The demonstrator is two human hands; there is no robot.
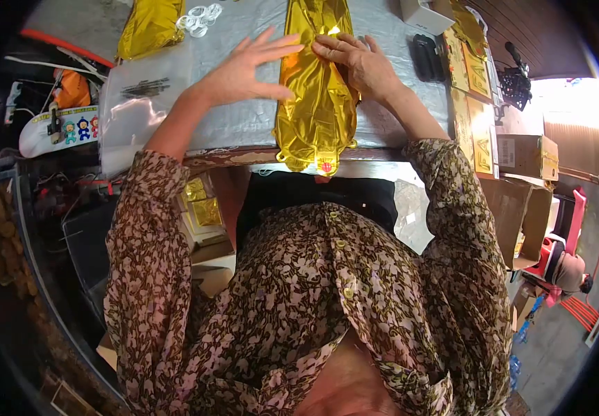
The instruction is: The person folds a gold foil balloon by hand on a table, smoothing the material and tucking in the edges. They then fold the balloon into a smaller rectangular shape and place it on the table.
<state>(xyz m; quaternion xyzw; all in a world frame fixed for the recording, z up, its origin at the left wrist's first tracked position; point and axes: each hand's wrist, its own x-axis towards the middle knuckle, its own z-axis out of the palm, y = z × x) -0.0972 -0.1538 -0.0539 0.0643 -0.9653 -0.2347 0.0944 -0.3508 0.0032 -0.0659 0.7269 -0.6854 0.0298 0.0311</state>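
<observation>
A long, flat, shiny gold foil balloon [317, 114] lies lengthwise on the silver-covered table [237, 128], its lower end hanging just over the front edge with a small printed label. My left hand [244, 69] is spread, fingertips over the foil's left side and nothing in its grasp. On the upper right part of the foil rests my right hand [362, 66], fingers extended flat across it. Left of my left hand is a stack of clear plastic bags [133, 104]. A black case [427, 58] lies to the right of my right hand.
More folded gold foil [148, 29] and white rings [200, 19] lie at the back left. Along the right edge are flat gold packets [478, 121] and a white box [427, 14]. Cardboard boxes [518, 215] stand right of the table. A box with gold packets [206, 211] sits below it.
</observation>
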